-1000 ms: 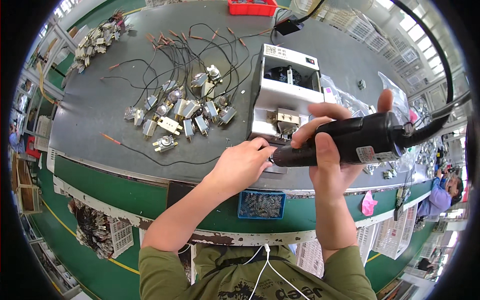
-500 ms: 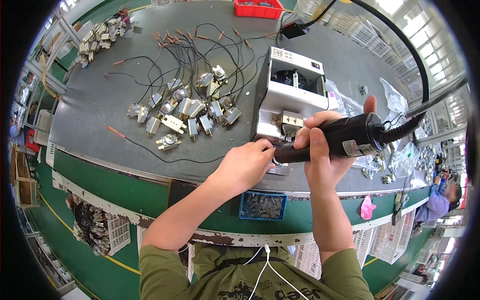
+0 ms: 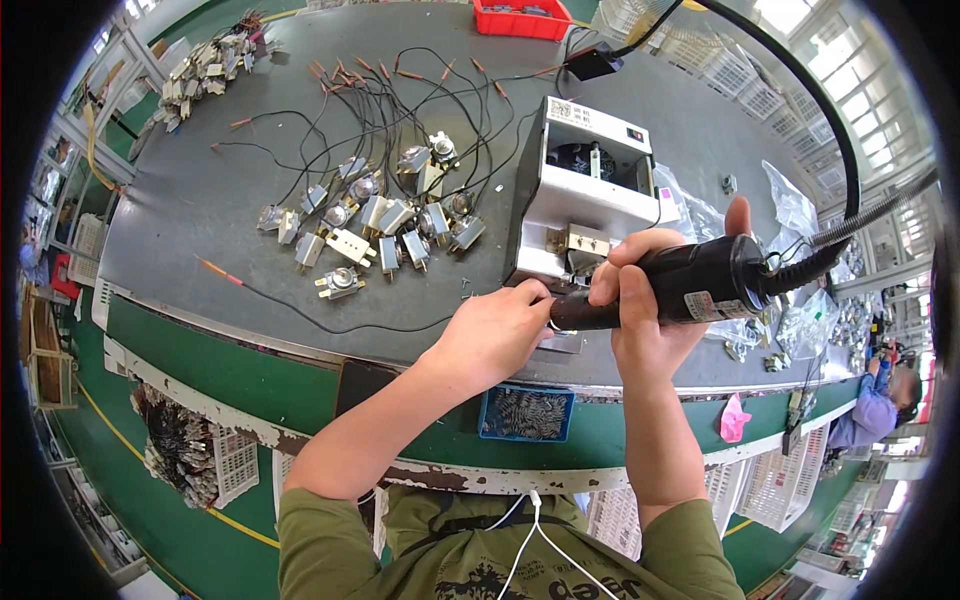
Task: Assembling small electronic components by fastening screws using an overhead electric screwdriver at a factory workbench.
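Observation:
My right hand (image 3: 650,310) is wrapped round a black electric screwdriver (image 3: 705,280), held nearly level with its nose pointing left. The nose meets the fingertips of my left hand (image 3: 495,335), just in front of a metal screw feeder (image 3: 535,225). My left fingers are pinched together, and what they grip is mostly hidden behind them. From under that hand a black wire (image 3: 330,328) with an orange-red end runs left across the bench. Beyond it lie several small thermostat-like parts (image 3: 350,246) with grey and white bodies and metal tabs, many trailing black wires.
A blue tray (image 3: 485,425) of small metal pieces sits at the bench's front edge. Plastic bags (image 3: 805,325) and loose metal parts lie at right. A red bin (image 3: 520,24) stands at the back. A thick black cable (image 3: 835,120) arches overhead. Another person (image 3: 865,415) sits far right.
The whole view has shifted slightly. The wire's free end has swung a little to the left. Both hands and the screwdriver stay together in nearly the same place.

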{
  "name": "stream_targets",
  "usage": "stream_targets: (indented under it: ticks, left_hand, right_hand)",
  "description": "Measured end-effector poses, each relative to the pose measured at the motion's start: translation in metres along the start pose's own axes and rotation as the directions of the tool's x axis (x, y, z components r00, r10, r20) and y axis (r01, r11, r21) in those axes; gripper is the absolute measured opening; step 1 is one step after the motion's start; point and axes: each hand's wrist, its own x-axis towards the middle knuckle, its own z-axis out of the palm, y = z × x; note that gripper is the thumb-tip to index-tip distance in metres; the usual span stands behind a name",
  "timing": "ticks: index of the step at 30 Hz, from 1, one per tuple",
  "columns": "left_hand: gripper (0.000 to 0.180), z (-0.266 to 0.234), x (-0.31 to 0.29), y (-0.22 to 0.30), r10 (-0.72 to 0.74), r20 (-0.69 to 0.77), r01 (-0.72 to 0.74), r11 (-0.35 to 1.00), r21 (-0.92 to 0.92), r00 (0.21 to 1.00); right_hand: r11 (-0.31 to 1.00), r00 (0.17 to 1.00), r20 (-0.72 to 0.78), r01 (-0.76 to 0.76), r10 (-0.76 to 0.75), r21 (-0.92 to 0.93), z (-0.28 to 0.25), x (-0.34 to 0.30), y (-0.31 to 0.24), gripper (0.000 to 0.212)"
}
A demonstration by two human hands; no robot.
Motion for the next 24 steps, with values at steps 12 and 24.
stream_targets:
  ticks: [12,24]
  left_hand:
    - [0.028,0.0,-0.001,0.0057,-0.022,-0.002,0.023,0.999,0.032,1.0]
    - [0.027,0.0012,-0.0018,0.0024,-0.038,0.002,0.038,0.999,-0.014,0.999]
  right_hand:
    - [1.0,0.996,-0.087,0.01,-0.008,0.025,-0.0059,-0.0038,0.0003,0.098]
    - [0.998,0.997,-0.082,0.012,-0.007,0.06,-0.0074,-0.0051,-0.0004,0.098]
